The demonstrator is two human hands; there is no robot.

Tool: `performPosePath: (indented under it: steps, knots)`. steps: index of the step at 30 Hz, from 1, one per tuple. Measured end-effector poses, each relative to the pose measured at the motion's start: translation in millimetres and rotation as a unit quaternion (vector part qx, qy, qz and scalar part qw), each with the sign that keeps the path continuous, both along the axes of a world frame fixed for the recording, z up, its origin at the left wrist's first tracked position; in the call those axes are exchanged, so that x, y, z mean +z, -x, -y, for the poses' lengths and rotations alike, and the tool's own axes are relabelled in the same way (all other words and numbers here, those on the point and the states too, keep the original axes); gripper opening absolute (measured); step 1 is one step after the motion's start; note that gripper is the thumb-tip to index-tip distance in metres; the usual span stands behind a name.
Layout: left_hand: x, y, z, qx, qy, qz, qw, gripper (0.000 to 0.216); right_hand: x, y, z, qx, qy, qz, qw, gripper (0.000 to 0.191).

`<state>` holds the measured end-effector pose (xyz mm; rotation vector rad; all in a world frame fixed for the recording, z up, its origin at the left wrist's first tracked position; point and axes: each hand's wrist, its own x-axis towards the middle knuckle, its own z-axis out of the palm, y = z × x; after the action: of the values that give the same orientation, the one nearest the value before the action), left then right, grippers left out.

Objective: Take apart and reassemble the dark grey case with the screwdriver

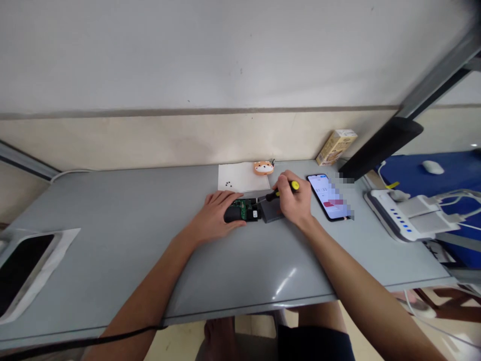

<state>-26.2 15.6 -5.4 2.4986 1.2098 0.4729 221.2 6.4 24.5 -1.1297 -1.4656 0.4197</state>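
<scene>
My left hand grips the left part of an opened black device with a green circuit board, thumb along the near edge and fingers over the far edge. In my right hand is a screwdriver with a black and yellow handle. Its shaft slants down left, with the tip at the right end of the circuit board; whether it touches a screw is too small to tell. A flat grey cover lies just right of the device, partly under my right hand.
Behind the device, several tiny dark screws lie on white paper, beside an orange animal-faced case. A lit phone lies to the right, near a power strip and a carton. Another dark-screened device is far left.
</scene>
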Motion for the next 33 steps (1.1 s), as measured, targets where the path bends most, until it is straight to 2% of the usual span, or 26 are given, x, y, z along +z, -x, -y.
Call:
performPosePath:
  steps: [5,10,18,22,24,27,30,33]
  knots:
    - [-1.6,2,-1,0.004,0.007,0.000,1.000,0.069,-5.7,4,0,0.028,0.016,0.038,0.999,0.039]
    - [0.0,4,-2,-0.001,-0.001,-0.002,1.000,0.068,-7.5,4,-2,0.027,0.016,0.026,0.999,0.039]
    - [-3.9,-11,4,-0.010,-0.038,0.007,0.999,0.066,-4.9,5,0,0.026,0.020,0.029,0.999,0.038]
    - [-2.8,-15,6,-0.010,-0.024,0.019,0.999,0.053,-2.8,4,1,0.034,0.032,0.034,0.998,0.040]
    - [-0.4,-15,6,-0.008,-0.015,0.022,1.000,0.046,-1.8,5,0,0.047,0.039,0.033,0.998,0.036]
    - [2.2,-14,5,-0.008,-0.003,0.025,1.000,0.041,-0.1,10,-3,0.062,0.038,-0.007,0.997,0.021]
    - [1.4,-13,4,-0.009,0.001,0.031,0.999,0.039,3.4,17,-10,0.083,0.036,-0.043,0.995,0.025]
    - [-1.5,-13,3,-0.013,-0.010,0.035,0.999,0.037,10.1,20,-21,0.146,0.037,-0.048,0.987,0.020]
